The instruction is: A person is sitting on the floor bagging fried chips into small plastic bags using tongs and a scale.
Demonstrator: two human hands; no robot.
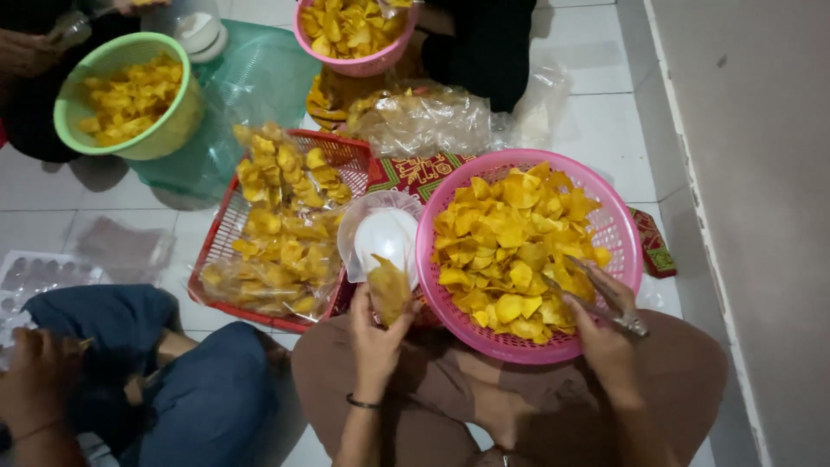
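From the head view, my left hand (376, 333) is closed around a small clear bag (389, 290) part-filled with yellow chips, its mouth up and its long axis running away from me, just beside the left rim of the pink basket (627, 233). My right hand (605, 333) grips metal tongs (592, 298), whose tips point up-left into the chips (514, 246) heaped in the basket. The bag lies to the left of the tongs, across the basket's near rim, so the right hand is nearer the chips and the left nearer the bag. A white lid (386, 238) sits behind the bag, and a red tray (350, 156) of filled bags lies further left on the floor.
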